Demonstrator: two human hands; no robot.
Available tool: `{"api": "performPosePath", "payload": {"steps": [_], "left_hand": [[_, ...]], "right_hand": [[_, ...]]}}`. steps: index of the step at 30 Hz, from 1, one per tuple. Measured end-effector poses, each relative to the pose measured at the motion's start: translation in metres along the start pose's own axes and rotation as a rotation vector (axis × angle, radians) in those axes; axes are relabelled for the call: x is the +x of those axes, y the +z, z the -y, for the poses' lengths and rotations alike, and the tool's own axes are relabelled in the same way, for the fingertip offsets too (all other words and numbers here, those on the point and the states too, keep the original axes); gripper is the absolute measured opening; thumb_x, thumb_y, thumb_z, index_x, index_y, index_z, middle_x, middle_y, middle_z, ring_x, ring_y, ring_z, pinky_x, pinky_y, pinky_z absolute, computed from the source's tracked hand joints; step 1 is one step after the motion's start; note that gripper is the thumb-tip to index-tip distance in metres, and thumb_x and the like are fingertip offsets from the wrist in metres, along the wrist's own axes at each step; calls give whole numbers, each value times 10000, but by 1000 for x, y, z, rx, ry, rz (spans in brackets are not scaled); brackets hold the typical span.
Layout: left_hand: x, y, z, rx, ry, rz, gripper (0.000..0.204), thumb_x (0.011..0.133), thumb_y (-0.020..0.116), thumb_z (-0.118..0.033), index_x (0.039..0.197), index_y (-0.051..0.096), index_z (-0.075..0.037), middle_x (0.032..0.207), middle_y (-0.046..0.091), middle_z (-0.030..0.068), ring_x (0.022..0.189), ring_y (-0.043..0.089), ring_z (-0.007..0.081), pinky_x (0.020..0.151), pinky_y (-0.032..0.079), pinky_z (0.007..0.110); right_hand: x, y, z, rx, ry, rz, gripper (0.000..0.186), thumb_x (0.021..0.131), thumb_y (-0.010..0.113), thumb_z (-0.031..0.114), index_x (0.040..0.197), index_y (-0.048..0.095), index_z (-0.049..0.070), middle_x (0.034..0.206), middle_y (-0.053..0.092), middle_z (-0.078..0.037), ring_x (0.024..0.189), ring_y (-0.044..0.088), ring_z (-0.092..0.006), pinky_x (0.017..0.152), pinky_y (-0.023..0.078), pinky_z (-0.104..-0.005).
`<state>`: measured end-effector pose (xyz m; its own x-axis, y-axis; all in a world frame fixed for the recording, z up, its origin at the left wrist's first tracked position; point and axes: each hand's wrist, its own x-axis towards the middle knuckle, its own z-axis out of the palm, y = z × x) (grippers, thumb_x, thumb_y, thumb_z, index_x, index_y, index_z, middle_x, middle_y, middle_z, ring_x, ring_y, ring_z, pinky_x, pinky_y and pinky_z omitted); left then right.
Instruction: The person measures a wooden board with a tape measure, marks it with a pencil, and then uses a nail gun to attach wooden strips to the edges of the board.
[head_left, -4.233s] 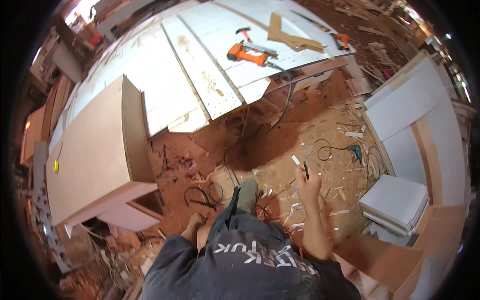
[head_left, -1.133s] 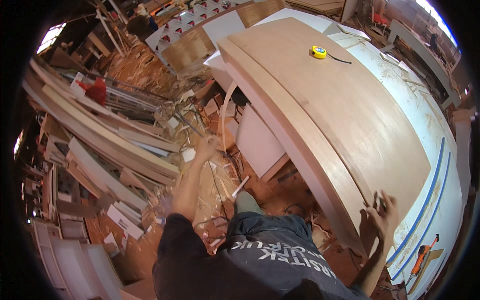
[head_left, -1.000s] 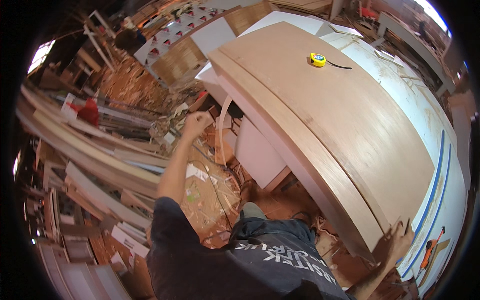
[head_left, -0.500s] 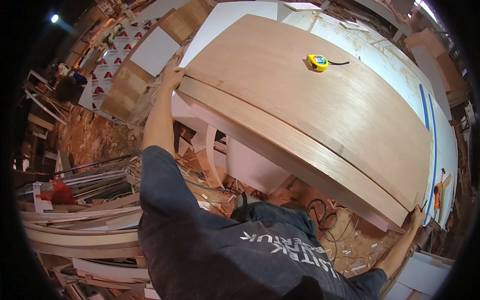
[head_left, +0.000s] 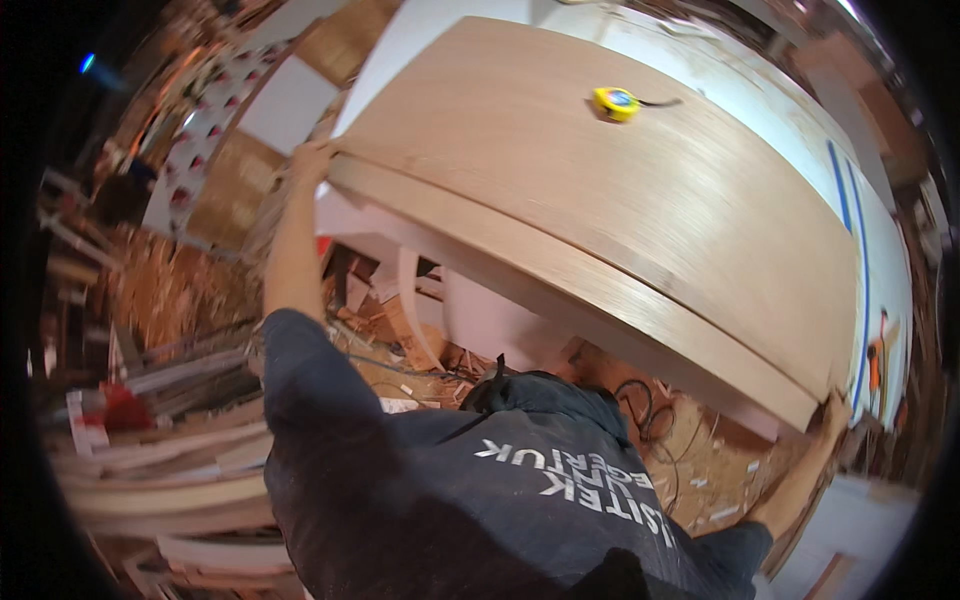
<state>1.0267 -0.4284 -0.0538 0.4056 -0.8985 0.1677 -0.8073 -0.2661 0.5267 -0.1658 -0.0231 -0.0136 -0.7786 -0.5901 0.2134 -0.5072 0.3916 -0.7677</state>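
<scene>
A large light-brown plywood panel (head_left: 540,150) lies on the white-topped table. Along its near edge runs a long narrow wooden board (head_left: 560,270), with a thin dark seam between the two. My left hand (head_left: 312,160) is closed round the left end, where board and panel meet. At the far right end of that seam, my right hand (head_left: 832,412) grips the corner, its fingers partly hidden. My arms are spread wide along the board. On the panel rests a yellow tape measure (head_left: 615,104) with a black strap, out of reach of both hands.
Two blue strips (head_left: 850,215) and an orange-handled tool (head_left: 876,366) lie on the white tabletop (head_left: 885,260) at the right. Stacked wood strips (head_left: 180,485) fill the lower left. A black cable (head_left: 648,420) and wood scraps lie on the floor. Patterned boards (head_left: 200,150) stand at left.
The whole view has shifted slightly, so the panel and tape measure appear a little further left and up. Both hands keep their places at the ends of the narrow board.
</scene>
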Motion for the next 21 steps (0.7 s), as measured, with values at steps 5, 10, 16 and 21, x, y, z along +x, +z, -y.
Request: {"api": "performPosePath", "payload": {"steps": [5, 10, 16, 21], "left_hand": [[1, -13, 18, -655, -97, 232, 334, 997, 620, -311, 1138, 738, -32, 1051, 732, 115, 886, 674, 214, 789, 533, 361], [4, -91, 36, -442, 44, 116, 402, 997, 630, -318, 1097, 739, 56, 927, 707, 135, 757, 669, 253, 653, 556, 387], [-20, -15, -6, -353, -10, 149, 442, 991, 648, -348, 1120, 734, 67, 890, 705, 132, 714, 657, 230, 619, 552, 375], [-21, -13, -17, -320, -41, 179, 444, 991, 648, -347, 1123, 733, 68, 893, 707, 132, 720, 658, 228, 625, 553, 374]], "right_hand": [[-70, 71, 57, 419, 283, 125, 278, 854, 797, 230, 1080, 785, 68, 640, 536, 26, 569, 491, -119, 508, 385, -317], [-15, 74, 74, -239, 101, 96, 262, 835, 785, 237, 1030, 819, 66, 803, 746, -30, 708, 653, -125, 656, 518, -304], [-43, 15, 67, -186, 242, 84, 256, 820, 807, 219, 974, 794, 15, 755, 719, -51, 635, 626, -130, 598, 514, -307], [-64, 37, 75, -89, 186, 175, 233, 796, 827, 204, 892, 779, -3, 716, 692, -51, 573, 608, -128, 521, 484, -307]]}}
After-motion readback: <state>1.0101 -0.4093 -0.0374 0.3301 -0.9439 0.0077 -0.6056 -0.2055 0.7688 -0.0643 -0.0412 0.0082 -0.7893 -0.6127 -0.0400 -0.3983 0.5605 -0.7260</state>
